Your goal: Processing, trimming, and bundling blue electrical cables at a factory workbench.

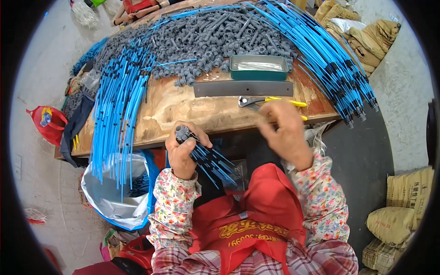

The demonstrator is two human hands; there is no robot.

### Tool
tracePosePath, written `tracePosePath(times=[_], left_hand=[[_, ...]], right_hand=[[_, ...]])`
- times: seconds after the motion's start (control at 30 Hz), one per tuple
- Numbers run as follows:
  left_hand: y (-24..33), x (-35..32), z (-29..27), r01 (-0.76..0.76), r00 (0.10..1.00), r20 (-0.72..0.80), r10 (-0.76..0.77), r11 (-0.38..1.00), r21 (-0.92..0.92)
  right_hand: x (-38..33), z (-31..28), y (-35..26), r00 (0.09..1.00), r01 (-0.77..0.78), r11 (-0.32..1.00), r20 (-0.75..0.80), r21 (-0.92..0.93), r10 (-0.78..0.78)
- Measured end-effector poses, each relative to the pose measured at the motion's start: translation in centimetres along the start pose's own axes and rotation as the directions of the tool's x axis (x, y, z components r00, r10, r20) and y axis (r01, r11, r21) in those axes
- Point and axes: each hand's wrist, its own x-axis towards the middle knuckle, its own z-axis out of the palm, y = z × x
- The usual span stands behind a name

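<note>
Bundle of blue rods, one; landmark for this entry. Clutched in the left hand, over the lap, just off the near edge of the worktop. Long axis slanting from grey ends, upper left, to loose blue tips fanned out at lower right. Left grip: thumb and fingers pressed around the grey-ended part.

Right hand, one: to the right of the bundle and a little farther from the body, well apart from it; fingers loosely curled, blurred, impossible to tell whether pinching anything. Bundle leftward of this grip; left hand the nearer, in contact. No obstacle visible in the gap from right hand to bundle.

Beyond the bundle, rightward: pliers, yellow-handled, partly hidden behind the right hand; dark bar; green box of thin white strips. Farther beyond: heap of grey fittings. Left of the bundle: stack of blue rods, overhanging a white bag. Far right of it: second rod stack.
</note>
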Motion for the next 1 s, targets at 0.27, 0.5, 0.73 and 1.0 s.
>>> tracePosePath(times=[0.27, 0.5, 0.73, 1.0], left_hand=[[-1.0, -0.9, -0.1, 0.055, 0.997, 0.061, -0.053, 0.998, -0.043], [-0.8, -1.0, -0.6, 0.118, 0.990, 0.093, -0.104, 0.980, -0.161], [-1.5, -0.2, 0.5, 0.203, 0.948, 0.287, -0.137, 0.955, -0.215], [-1.3, 0.1, 2.0, 0.318, 0.865, 0.449, -0.225, 0.937, -0.143]], right_hand=[[-0.3, -2.9, 4.5, 0.962, 0.139, 0.948, 0.265, -0.286, -0.062], [-0.5, -4.8, 4.2, 0.926, 0.262, 0.874, 0.361, -0.409, -0.108], [-5.7, -4.2, -1.7, 0.788, -0.608, 0.368, 0.481, 0.703, 0.384], [-9.7, -2.2, -6.3, 0.590, -0.768, -0.341, 0.806, 0.542, -0.050]])
